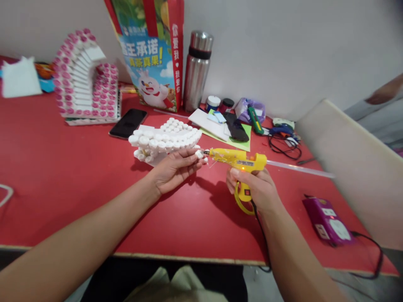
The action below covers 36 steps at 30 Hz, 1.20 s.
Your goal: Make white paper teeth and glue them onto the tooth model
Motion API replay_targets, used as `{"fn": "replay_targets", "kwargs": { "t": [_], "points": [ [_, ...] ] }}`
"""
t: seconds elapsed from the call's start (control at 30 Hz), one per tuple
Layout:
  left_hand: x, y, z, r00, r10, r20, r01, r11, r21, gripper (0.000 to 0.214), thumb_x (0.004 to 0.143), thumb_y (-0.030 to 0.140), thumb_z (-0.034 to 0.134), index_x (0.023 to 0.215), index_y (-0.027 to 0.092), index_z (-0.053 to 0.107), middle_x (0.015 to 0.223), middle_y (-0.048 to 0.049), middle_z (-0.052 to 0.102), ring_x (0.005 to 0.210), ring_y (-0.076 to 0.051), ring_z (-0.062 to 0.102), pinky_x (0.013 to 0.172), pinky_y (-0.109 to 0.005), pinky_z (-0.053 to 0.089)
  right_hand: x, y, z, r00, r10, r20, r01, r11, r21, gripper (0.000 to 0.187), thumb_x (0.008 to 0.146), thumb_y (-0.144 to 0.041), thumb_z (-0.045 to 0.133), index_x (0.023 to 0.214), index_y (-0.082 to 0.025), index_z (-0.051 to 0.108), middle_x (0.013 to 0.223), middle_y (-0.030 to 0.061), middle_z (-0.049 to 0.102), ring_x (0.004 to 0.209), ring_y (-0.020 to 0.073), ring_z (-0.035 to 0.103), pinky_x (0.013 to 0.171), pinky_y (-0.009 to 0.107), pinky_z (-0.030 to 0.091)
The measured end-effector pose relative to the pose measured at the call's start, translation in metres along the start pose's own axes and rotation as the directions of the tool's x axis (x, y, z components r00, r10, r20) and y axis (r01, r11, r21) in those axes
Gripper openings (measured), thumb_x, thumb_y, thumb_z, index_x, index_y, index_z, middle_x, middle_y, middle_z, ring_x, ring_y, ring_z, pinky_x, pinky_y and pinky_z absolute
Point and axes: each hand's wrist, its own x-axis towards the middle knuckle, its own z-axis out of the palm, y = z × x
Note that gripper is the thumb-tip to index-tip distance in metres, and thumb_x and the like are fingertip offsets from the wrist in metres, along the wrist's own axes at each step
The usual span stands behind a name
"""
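My right hand (255,184) is wrapped round the handle of a yellow hot glue gun (228,157), whose small light glows orange. A clear glue stick (299,167) juts from the back of the gun. My left hand (178,167) pinches a small white roll (199,154) between thumb and fingertips. The gun's nozzle meets or nearly meets this roll; whether they touch I cannot tell. Just behind my left hand stands a curved white model (165,138) built of many such rolls, partly hidden by the fingers.
A pink-and-white model (85,79), a phone (128,123), a printed bag (151,54) and a steel flask (198,69) stand or lie toward the back. Paper (209,125), a green cutter (255,120) and cables (283,144) lie right of them. A purple power socket (327,222) sits at right.
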Motion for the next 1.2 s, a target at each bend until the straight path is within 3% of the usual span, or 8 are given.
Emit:
{"fn": "replay_targets", "kwargs": {
  "t": [0.47,0.8,0.93,1.07,1.13,1.2],
  "points": [
    [-0.004,0.002,0.007,0.999,0.0,-0.048,-0.004,0.997,-0.079,0.029,0.094,-0.01,0.052,0.09,0.008,0.074,0.079,-0.0053,0.076,0.07,-0.01,0.076,0.071,-0.016,0.064,0.0,-0.002,0.0,1.0,0.026,-0.005,-0.026,0.999,-0.026,0.037,0.086,-0.041,0.079,0.062,-0.018,0.064,0.055,0.0,0.058,0.05,0.0129,0.054,0.051,0.029,0.043],
    [-0.002,-0.001,0.001,0.999,0.014,-0.036,-0.017,0.998,-0.06,0.022,0.09,-0.008,0.061,0.092,0.008,0.075,0.085,-0.007,0.077,0.075,-0.011,0.076,0.076,-0.017,0.064,0.001,-0.011,-0.003,0.999,0.02,-0.031,-0.023,0.993,-0.113,0.036,0.085,-0.04,0.078,0.059,-0.018,0.064,0.054,0.0012,0.059,0.049,0.0142,0.055,0.05,0.03,0.039],
    [-0.011,-0.006,0.006,0.998,-0.068,0.002,0.067,0.997,0.035,0.015,0.086,-0.006,0.068,0.085,0.008,0.075,0.084,-0.0095,0.078,0.071,-0.013,0.076,0.075,-0.02,0.065,0.003,-0.009,0.002,1.0,0.004,-0.024,-0.005,0.999,-0.042,0.03,0.086,-0.037,0.075,0.064,-0.018,0.068,0.057,0.0021,0.061,0.049,0.0146,0.056,0.05,0.03,0.04],
    [-0.033,-0.003,0.005,0.993,-0.118,0.011,0.114,0.973,0.201,0.008,0.082,0.001,0.077,0.083,0.008,0.074,0.075,-0.0081,0.075,0.063,-0.012,0.072,0.067,-0.019,0.061,0.006,-0.003,0.013,0.999,-0.013,-0.032,0.018,0.984,0.179,0.021,0.085,-0.035,0.075,0.073,-0.018,0.073,0.067,0.0021,0.064,0.054,0.0144,0.058,0.055,0.03,0.047],
    [-0.05,0.002,-0.007,0.999,-0.04,-0.009,0.041,0.938,0.344,0.009,0.081,0.012,0.083,0.085,0.01,0.075,0.073,-0.0069,0.074,0.062,-0.012,0.07,0.062,-0.019,0.059,0.007,0.0,0.021,0.999,0.007,-0.05,0.008,0.957,0.291,0.02,0.085,-0.037,0.075,0.077,-0.019,0.074,0.075,0.0025,0.067,0.063,0.0158,0.063,0.063,0.031,0.054],
    [-0.069,0.009,-0.027,0.987,0.131,-0.094,-0.068,0.868,0.491,0.019,0.08,0.023,0.088,0.093,0.014,0.077,0.077,-0.0047,0.074,0.065,-0.012,0.069,0.062,-0.02,0.057,0.009,0.001,0.029,0.997,0.053,-0.048,-0.032,0.93,0.366,0.022,0.084,-0.042,0.076,0.078,-0.02,0.074,0.084,0.004,0.071,0.076,0.0193,0.069,0.076,0.035,0.059]
  ]
}}
